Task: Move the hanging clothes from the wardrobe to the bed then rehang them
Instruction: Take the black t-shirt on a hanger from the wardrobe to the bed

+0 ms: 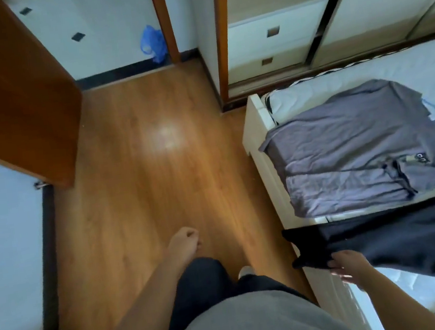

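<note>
Right hand (345, 265): fingers spread wide and flat at the near edge of a black garment (400, 235), touching the hem; no pinch that I can see, so I log it as open and pressing or smoothing, not gripping. Left hand (188, 237): hangs over the wood floor (140, 174), fingers curled loosely inward, holding nothing visible. The black garment lies across the bed (259, 137) at its near side, one corner spilling over the white frame toward the floor. Just beyond it a grey shirt (351, 148) lies flat on the mattress, partly folded. The wardrobe (272, 37) stands past the bed's far end, door slid open, drawers showing. My judgement: laying-down step. To do it well I would draw the overhanging corner fully onto the mattress, keep it apart from the grey shirt for easy pickup, and find the collar. No hanger visible; cannot tell whether one is inside.
</note>
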{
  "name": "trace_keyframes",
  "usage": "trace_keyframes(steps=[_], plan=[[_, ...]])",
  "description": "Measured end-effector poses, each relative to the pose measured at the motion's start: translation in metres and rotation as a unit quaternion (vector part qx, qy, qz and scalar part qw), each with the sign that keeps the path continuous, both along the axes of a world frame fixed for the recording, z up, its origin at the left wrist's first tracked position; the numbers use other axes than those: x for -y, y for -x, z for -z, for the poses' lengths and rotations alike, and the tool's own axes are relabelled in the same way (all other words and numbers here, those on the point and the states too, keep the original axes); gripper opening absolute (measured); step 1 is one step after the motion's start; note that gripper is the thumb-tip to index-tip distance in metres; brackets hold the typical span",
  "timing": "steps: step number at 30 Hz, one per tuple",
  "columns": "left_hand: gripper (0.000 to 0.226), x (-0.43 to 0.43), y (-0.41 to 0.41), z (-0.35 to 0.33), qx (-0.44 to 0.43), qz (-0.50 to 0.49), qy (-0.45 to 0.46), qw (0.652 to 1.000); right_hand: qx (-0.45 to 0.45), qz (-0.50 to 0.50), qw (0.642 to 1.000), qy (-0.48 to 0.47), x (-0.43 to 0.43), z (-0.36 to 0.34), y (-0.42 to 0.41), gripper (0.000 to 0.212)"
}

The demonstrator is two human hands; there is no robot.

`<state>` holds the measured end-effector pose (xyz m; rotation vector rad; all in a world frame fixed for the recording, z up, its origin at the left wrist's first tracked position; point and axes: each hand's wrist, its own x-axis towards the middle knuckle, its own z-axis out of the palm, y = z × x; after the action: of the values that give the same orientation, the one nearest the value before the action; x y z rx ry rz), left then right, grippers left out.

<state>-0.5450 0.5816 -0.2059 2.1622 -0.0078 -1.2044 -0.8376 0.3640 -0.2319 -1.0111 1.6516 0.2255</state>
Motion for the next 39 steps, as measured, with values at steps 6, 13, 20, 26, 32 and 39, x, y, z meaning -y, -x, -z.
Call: trace_keyframes(steps=[6, 13, 20, 26, 32, 39], plan=[[0.017, 0.057, -0.109, 0.015, -0.041, -0.060, -0.012, 0.997, 0.002, -0.010, 1.000, 0.000, 0.072, 0.002, -0.129, 0.015], [0.017, 0.096, -0.290, 0.030, -0.055, -0.082, -0.089, 0.991, 0.031, -0.011, 0.999, 0.039, 0.143, -0.004, -0.317, 0.014], [0.026, 0.231, -0.435, 0.003, 0.015, 0.002, -0.080, 0.997, 0.111, -0.046, 0.985, 0.123, 0.241, -0.053, -0.463, 0.015], [0.022, 0.455, -0.441, -0.069, 0.134, 0.242, 0.116, 0.954, 0.162, 0.050, 0.955, 0.244, 0.362, -0.096, -0.482, 0.013], [0.025, 0.618, -0.436, -0.187, 0.360, 0.372, 0.290, 0.805, 0.190, 0.046, 0.911, 0.364, 0.493, -0.158, -0.500, 0.011], [0.029, 0.719, -0.463, -0.274, 0.560, 0.368, 0.426, 0.608, 0.251, 0.020, 0.855, 0.453, 0.595, -0.244, -0.551, 0.011]])
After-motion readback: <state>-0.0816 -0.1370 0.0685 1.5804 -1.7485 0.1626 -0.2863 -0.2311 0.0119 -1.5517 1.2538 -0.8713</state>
